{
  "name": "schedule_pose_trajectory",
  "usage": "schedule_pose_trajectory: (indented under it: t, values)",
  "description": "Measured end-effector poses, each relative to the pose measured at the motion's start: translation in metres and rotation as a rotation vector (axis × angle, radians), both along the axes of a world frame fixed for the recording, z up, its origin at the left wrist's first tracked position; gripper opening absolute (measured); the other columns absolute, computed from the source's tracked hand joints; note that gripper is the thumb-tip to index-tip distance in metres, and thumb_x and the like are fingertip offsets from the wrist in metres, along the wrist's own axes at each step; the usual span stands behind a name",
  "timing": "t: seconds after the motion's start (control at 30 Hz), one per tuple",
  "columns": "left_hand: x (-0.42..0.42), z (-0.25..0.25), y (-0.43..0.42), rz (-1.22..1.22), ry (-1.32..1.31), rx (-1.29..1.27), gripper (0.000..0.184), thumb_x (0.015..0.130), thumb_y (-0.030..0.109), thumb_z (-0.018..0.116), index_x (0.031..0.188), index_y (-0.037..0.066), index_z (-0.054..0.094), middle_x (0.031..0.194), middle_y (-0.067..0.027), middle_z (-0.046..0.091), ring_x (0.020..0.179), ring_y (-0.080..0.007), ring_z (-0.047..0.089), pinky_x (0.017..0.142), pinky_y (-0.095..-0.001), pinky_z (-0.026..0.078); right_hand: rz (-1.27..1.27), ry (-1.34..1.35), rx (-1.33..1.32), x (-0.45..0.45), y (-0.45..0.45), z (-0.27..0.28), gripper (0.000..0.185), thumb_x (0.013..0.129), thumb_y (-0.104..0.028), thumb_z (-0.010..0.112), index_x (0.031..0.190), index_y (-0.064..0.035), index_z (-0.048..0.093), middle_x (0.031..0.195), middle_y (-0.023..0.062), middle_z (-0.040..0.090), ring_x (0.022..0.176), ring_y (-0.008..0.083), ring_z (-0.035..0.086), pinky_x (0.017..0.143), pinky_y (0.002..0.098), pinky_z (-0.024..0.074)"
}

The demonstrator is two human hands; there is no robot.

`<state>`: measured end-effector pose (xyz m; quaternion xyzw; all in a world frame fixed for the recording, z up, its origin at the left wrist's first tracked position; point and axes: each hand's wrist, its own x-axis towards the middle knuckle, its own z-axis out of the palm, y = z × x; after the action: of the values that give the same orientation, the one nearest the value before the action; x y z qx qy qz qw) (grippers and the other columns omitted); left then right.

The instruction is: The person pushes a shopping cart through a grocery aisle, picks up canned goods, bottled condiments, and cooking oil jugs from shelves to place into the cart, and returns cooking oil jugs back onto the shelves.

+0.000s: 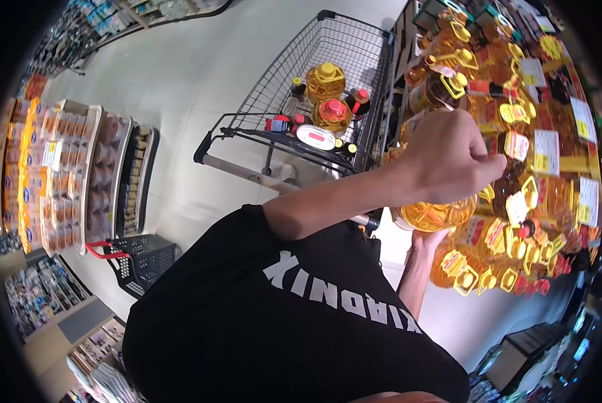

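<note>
A large jug of golden cooking oil [438, 215] is in front of me, its upper part hidden behind my left hand. My left hand [442, 158] has its fingers curled closed over the jug's upper end; the exact grip is out of sight. Beneath the jug, my right hand [430, 238] is pressed against its lower side, with the fingers mostly covered. Close by on the right, more oil jugs [489, 238] with yellow handles crowd the display.
A wire shopping cart [247, 131] holds an oil jug with a yellow cap [325, 82], one with a red cap [332, 115] and dark bottles. Price cards [546, 152] hang on the oil display. To the left are a stacked shelf [66, 174] and a black basket [143, 258] with a red handle.
</note>
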<state>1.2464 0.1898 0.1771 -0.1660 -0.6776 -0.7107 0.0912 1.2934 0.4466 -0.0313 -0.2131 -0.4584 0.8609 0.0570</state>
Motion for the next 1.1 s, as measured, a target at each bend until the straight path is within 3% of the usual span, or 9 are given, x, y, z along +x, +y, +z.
schedule_pose_trajectory:
  t: [0.1,0.13,0.27,0.4,0.5,0.57,0.83,0.97,1.1]
  values:
    - [-0.017,-0.002,-0.027,0.123,0.159,0.043,0.043,0.075,0.02,0.068,0.041,0.0,0.05,0.035,-0.0083,0.039,0.031,-0.0163,0.037,0.04,-0.0319,0.029,0.068,0.043,-0.05,-0.036,-0.026,-0.001,0.06,0.095,-0.054,0.043,0.137,-0.0109,0.044,0.136,0.0106,0.051,0.122,0.0291,0.052,0.102,0.0495,0.0461]
    - [-0.026,0.0,-0.04,0.144,0.193,-0.03,0.034,0.072,0.017,0.068,0.044,0.001,0.057,0.037,-0.0107,0.043,0.031,-0.02,0.043,0.04,-0.0309,0.034,0.077,0.038,-0.035,-0.044,-0.036,0.002,0.06,0.095,-0.054,0.043,0.137,-0.0109,0.044,0.136,0.0106,0.051,0.122,0.0291,0.052,0.102,0.0495,0.0461]
    - [-0.082,0.0,-0.086,0.164,0.246,-0.135,0.029,0.068,0.012,0.065,0.041,0.004,0.055,0.036,-0.007,0.041,0.031,-0.0233,0.041,0.041,-0.0327,0.037,0.331,0.128,-0.141,-0.145,-0.105,0.006,0.061,0.094,-0.056,0.044,0.136,-0.011,0.045,0.135,0.0109,0.051,0.12,0.029,0.053,0.099,0.0488,0.0476]
    - [-0.167,-0.02,-0.119,0.244,0.463,0.004,0.029,0.064,0.012,0.063,0.039,0.006,0.05,0.035,-0.0062,0.04,0.031,-0.0246,0.041,0.041,-0.0342,0.037,0.538,0.196,-0.276,-0.22,-0.183,-0.008,0.062,0.092,-0.057,0.046,0.134,-0.0111,0.047,0.134,0.0112,0.052,0.118,0.0289,0.054,0.097,0.0481,0.0491]
    - [-0.218,-0.039,-0.133,0.134,0.587,-0.199,0.027,0.06,0.015,0.061,0.039,0.008,0.047,0.036,-0.0071,0.041,0.033,-0.0263,0.042,0.041,-0.0366,0.037,0.612,-0.035,-0.296,-0.287,-0.227,-0.011,0.069,0.09,-0.064,0.044,0.134,-0.0104,0.047,0.131,0.0114,0.053,0.115,0.0294,0.055,0.097,0.0473,0.0479]
    - [-0.248,-0.076,-0.13,0.154,0.744,-0.435,0.026,0.057,0.02,0.059,0.039,0.009,0.045,0.038,-0.0092,0.039,0.035,-0.0293,0.043,0.041,-0.0388,0.037,0.552,0.001,-0.347,-0.332,-0.245,-0.038,0.066,0.091,-0.061,0.044,0.132,-0.0098,0.048,0.128,0.0115,0.055,0.113,0.0294,0.056,0.096,0.0475,0.0483]
    - [-0.318,-0.211,-0.193,0.142,0.533,-0.669,0.022,0.055,0.023,0.058,0.042,0.008,0.049,0.046,-0.0134,0.047,0.046,-0.0339,0.049,0.044,-0.043,0.04,0.202,0.029,-0.619,-0.349,-0.36,-0.128,0.053,0.093,-0.053,0.042,0.12,-0.0088,0.055,0.118,0.009,0.06,0.109,0.0266,0.058,0.092,0.0467,0.05]
    - [-0.314,-0.26,-0.213,0.11,0.391,-0.713,0.022,0.06,0.026,0.059,0.048,0.007,0.06,0.053,-0.0148,0.056,0.052,-0.0338,0.057,0.053,-0.0423,0.048,0.514,0.029,-0.325,-0.357,-0.346,-0.161,0.053,0.095,-0.054,0.04,0.129,-0.0141,0.049,0.126,0.0035,0.055,0.12,0.0218,0.052,0.103,0.0444,0.0424]
    - [-0.323,-0.304,-0.226,0.097,0.224,-0.833,0.032,0.071,0.031,0.059,0.057,0.003,0.067,0.056,-0.0149,0.061,0.057,-0.0318,0.062,0.06,-0.0419,0.051,0.445,-0.026,-0.153,-0.35,-0.356,-0.14,0.053,0.094,-0.047,0.045,0.133,-0.0102,0.043,0.133,0.0103,0.048,0.122,0.0254,0.049,0.105,0.045,0.04]
